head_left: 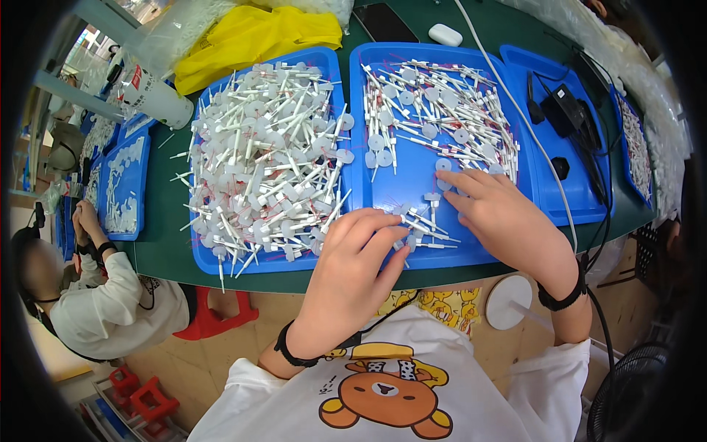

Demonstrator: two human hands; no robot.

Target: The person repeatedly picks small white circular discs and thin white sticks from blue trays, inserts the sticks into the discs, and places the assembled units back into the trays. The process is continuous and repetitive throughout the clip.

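Note:
Both my hands are over the blue tray [386,188] in front of me. My left hand [357,254] is at its near left, fingers curled around the edge of a small cluster of white sticks with discs [423,225]. What lies between its thumb and fingertips is mostly hidden. My right hand [501,214] comes in from the right, fingers stretched out and apart, their tips touching or just above a translucent white disc [443,166]. A large pile of white sticks [442,110] with discs and thin red threads fills the tray's far part.
Left of it, a second blue tray [335,62] is heaped with similar pieces, some overhanging its rim. A white cable [519,110] crosses the right side, near a tray with a black adapter [562,110]. A yellow bag [258,37], phone [384,22] and cup [158,99] stand farther back. Another person [110,295] sits left.

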